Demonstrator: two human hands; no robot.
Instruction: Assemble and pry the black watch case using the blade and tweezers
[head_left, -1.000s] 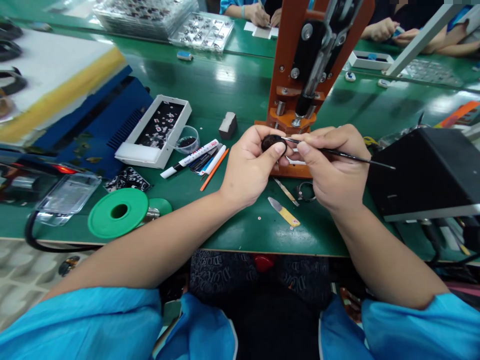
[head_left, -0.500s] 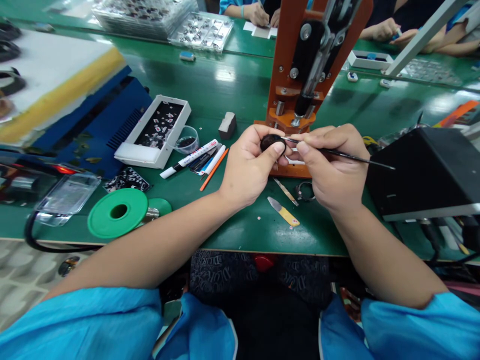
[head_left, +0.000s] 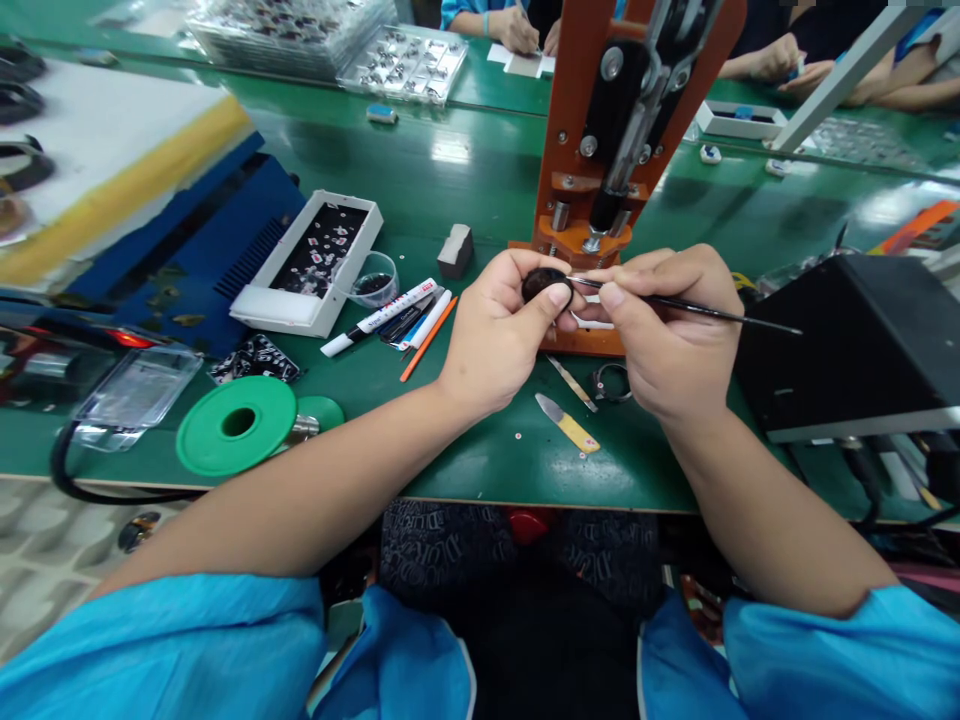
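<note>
Pinched between the thumb and fingers of my left hand (head_left: 491, 335) is a small round black part (head_left: 541, 284) with a raised rim. My right hand (head_left: 679, 330) grips a thin dark pen-like tool (head_left: 697, 311), its metallic tip at the rim of the round part. I cannot tell what kind of tool it is. Both hands are raised over the bench in front of an orange lever press (head_left: 551, 180). Below them lie a yellow-handled knife (head_left: 568, 424), a slim blade-like tool (head_left: 572, 384) and a black ring-shaped part (head_left: 613, 383).
Left of my hands are pens (head_left: 390, 315), a clear cup (head_left: 375, 280), a white tray (head_left: 364, 235) of small pieces and a green spool (head_left: 236, 425). A black box (head_left: 862, 330) stands at right. Across the bench, other people's hands (head_left: 517, 30) are working.
My right hand and the tool have shifted slightly to the right, and the tool's back end sits a little higher. My left hand keeps its hold on the round part, nearly unmoved.
</note>
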